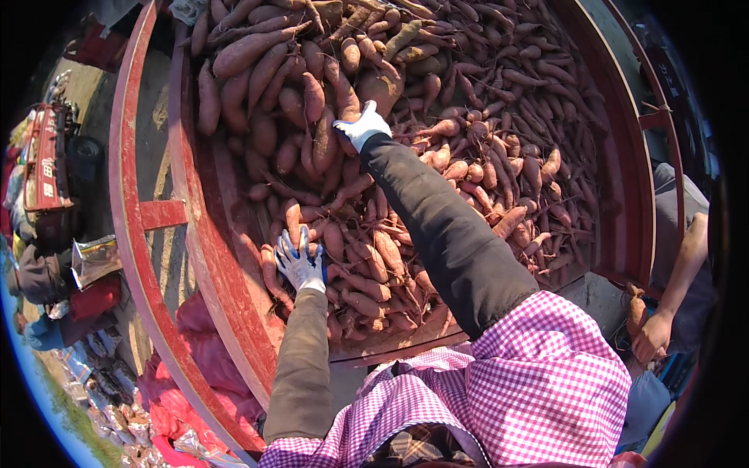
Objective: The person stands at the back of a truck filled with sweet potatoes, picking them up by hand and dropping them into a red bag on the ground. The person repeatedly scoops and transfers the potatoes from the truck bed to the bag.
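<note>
My left hand [301, 261], in a white and blue work glove, lies on small sweet potatoes [387, 254] at the near left of a cargo bed. Its fingers are spread, and one sweet potato [292, 217] juts up just beyond the fingertips. Farther forward, my right hand [364, 125], gloved alike, touches the lower end of a long sweet potato [344, 93]. A bulky round one [381, 92] lies against that hand. Whether the right fingers grip anything is hidden. Large sweet potatoes [257, 55] are heaped at the far left, with smaller ones [526, 169] to the right.
Red metal side walls [193, 175] and a rail [126, 193] edge the bed. Beyond the right wall, another person's hand [653, 337] is beside a sweet potato [636, 313]. Pink mesh sacks [199, 362] lie outside on the left, near a red vehicle [47, 158].
</note>
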Demonstrator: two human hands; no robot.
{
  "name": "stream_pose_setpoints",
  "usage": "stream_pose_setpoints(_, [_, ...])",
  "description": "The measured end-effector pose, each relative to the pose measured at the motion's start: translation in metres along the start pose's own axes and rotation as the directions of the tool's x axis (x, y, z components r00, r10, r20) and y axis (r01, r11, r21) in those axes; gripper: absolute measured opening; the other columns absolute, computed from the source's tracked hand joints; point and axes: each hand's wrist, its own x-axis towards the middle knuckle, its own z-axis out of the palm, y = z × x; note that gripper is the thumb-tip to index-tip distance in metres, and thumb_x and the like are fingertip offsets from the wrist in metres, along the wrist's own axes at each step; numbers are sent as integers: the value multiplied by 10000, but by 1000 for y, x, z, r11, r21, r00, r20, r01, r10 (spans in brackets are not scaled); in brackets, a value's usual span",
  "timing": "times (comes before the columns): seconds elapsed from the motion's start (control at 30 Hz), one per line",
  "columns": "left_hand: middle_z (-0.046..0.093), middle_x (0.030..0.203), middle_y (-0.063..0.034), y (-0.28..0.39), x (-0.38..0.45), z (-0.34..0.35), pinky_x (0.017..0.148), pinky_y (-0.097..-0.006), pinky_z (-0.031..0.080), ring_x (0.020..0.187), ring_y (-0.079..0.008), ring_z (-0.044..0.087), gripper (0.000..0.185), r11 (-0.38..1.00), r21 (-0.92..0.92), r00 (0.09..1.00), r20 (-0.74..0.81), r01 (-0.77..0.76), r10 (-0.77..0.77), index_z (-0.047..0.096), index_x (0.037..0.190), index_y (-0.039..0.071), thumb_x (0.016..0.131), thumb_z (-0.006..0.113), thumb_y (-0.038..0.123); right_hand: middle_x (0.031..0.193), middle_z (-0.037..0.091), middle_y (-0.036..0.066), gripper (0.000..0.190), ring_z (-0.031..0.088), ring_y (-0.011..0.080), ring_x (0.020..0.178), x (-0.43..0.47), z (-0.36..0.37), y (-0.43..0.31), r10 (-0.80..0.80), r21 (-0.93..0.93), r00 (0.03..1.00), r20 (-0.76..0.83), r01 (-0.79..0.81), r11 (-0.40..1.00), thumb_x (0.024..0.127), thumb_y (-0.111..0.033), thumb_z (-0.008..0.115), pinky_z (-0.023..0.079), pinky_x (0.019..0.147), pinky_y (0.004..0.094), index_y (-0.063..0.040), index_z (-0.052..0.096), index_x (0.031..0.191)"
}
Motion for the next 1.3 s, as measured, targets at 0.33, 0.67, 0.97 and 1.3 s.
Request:
stream_pose_setpoints(0.33, [297, 1546, -121, -3, -1, 3, 1151, -528, 225, 1422, -330, 281, 644, 1000, -19, 1000, 12, -15, 15, 389, 1453, 318, 875, 652, 429, 1186, 619, 57, 423, 571, 193, 1133, -82, -59, 128, -368, 806, 718, 591, -527, 268, 946, -338, 626, 437, 1009, 356, -65, 553, 1261])
stream_pose_setpoints(0.67, [277, 1550, -148, -6, -2, 1, 1156, -526, 218, 1412, -377, 273, 623, 999, -44, 999, 38, -22, 24, 375, 1462, 310, 902, 631, 406, 1140, 631, 63, 470, 581, 177, 1048, -20, -54, 64, -221, 809, 907, 358, -183, 559, 942, -425, 606, 438, 947, 325, -40, 584, 1210])
stream_pose_setpoints(0.97, [276, 1550, -166, -2, -2, 3, 1169, -530, 186, 1411, -374, 277, 625, 997, -68, 998, 49, -39, 42, 400, 1454, 292, 886, 636, 397, 1085, 692, 51, 445, 616, 147, 1011, 38, -3, 48, -193, 533, 958, 212, 52, 844, 853, -357, 752, 466, 937, 292, -52, 679, 1168])
stream_pose_setpoints(1.3, [293, 1533, -177, -4, -1, 0, 1154, -540, 212, 1395, -381, 297, 611, 996, -57, 997, 29, -70, 72, 410, 1447, 282, 886, 637, 372, 1185, 618, 94, 757, 584, 278, 1097, -50, -36, 103, -434, 848, 897, 84, -293, -442, 827, -684, 603, 463, 996, 434, -78, 527, 1274])
